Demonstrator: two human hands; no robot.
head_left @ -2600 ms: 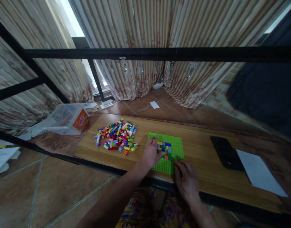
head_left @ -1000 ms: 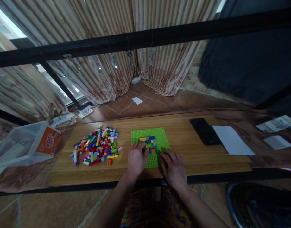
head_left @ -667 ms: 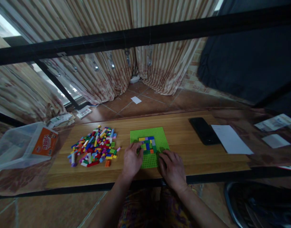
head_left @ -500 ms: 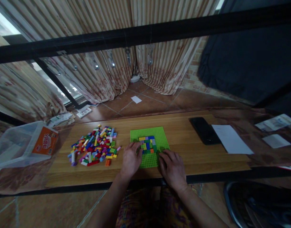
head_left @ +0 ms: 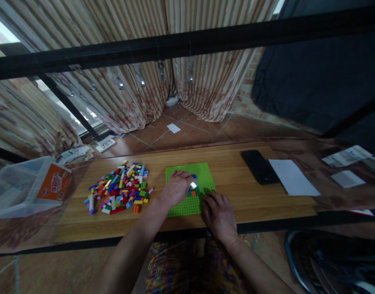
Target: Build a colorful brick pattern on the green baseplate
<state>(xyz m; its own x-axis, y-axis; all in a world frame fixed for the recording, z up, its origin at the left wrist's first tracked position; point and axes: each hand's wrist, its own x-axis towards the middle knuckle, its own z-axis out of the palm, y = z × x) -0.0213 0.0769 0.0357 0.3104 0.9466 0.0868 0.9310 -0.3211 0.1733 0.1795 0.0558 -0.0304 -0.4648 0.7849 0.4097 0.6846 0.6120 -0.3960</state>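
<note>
On the table [head_left: 230, 163], between brick pile [head_left: 120, 188] and phone [head_left: 260, 166]: green plate [head_left: 205, 176], far edge roughly parallel to table's; no clear long axis. Paper [head_left: 294, 177] beside phone; bin [head_left: 54, 181] far left. Left hand [head_left: 177, 187] hides most blocks [head_left: 193, 193] on plate; grasp not visible. Right hand [head_left: 219, 210], fingers bent, at plate's right edge; grip unclear.

We see a flat black device [head_left: 259, 167] beside a white sheet [head_left: 293, 178]. Striped curtains [head_left: 202, 92] hang beyond a black bar [head_left: 175, 45].
</note>
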